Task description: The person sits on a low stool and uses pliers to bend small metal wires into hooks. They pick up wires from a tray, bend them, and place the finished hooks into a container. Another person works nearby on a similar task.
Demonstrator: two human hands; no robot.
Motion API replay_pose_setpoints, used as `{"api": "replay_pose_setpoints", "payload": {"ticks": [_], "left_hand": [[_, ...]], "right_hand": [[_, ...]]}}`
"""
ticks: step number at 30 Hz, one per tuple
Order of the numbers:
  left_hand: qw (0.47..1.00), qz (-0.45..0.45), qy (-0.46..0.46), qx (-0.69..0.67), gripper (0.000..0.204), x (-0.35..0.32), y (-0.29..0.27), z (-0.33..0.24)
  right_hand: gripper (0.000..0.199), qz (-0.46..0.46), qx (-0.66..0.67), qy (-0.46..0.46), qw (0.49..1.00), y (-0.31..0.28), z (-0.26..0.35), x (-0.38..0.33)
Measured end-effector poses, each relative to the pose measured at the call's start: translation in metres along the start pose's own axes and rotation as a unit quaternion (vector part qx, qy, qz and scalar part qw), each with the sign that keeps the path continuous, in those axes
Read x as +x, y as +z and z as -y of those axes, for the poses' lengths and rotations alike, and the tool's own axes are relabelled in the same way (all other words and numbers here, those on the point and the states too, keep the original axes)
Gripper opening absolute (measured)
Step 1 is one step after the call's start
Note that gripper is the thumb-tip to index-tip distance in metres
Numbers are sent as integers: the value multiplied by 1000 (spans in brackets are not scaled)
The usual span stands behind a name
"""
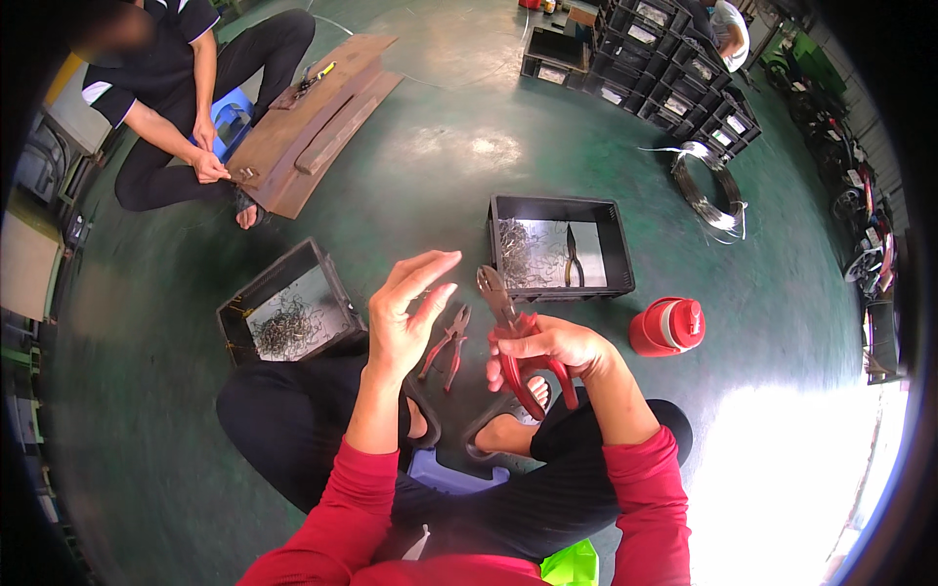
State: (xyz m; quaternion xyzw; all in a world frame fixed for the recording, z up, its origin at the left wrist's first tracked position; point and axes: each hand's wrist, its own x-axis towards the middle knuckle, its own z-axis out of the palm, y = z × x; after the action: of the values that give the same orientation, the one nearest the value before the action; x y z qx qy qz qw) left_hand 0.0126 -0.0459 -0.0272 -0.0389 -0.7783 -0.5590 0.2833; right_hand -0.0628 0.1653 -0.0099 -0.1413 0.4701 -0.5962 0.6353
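My right hand [565, 344] is wrapped round the red handles of a pair of pliers [504, 309], whose metal jaws point up and away from me. Facing them from the left is my left hand [399, 317], its fingers stretched out and the thumb apart; I see nothing between them. Another pair of red-handled pliers [457, 332] lies on the floor between my hands, beyond my feet. A black bin [337, 293] at the left holds a heap of short bent wire pieces [283, 332]. Beyond my right hand, a second black bin [562, 294] contains more wire pieces [514, 249] and dark-handled pliers [573, 264].
A red jug [657, 330] stands right of my right hand. Farther off lie a wire coil [720, 195] and stacked black crates [674, 83]. At the far left a person [176, 137] works at a low wooden bench [293, 146]. Motorbikes [850, 200] line the right wall.
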Motion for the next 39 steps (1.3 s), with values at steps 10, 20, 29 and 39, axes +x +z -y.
{"api": "replay_pose_setpoints", "payload": {"ticks": [10,20,29,39], "left_hand": [[975,-77,-103,-179,9,-3,7,1],[928,60,-277,-241,21,-4,-11,-23],[897,111,-329,-274,21,-3,-12,-23],[898,109,-313,-288,21,-4,-11,-20]], "right_hand": [[39,-41,-115,22,992,11,-13,-3],[44,-130,-252,26,959,18,7,-23],[45,-133,-221,39,965,25,13,-24],[33,-157,-217,36,963,28,9,-23]]}}
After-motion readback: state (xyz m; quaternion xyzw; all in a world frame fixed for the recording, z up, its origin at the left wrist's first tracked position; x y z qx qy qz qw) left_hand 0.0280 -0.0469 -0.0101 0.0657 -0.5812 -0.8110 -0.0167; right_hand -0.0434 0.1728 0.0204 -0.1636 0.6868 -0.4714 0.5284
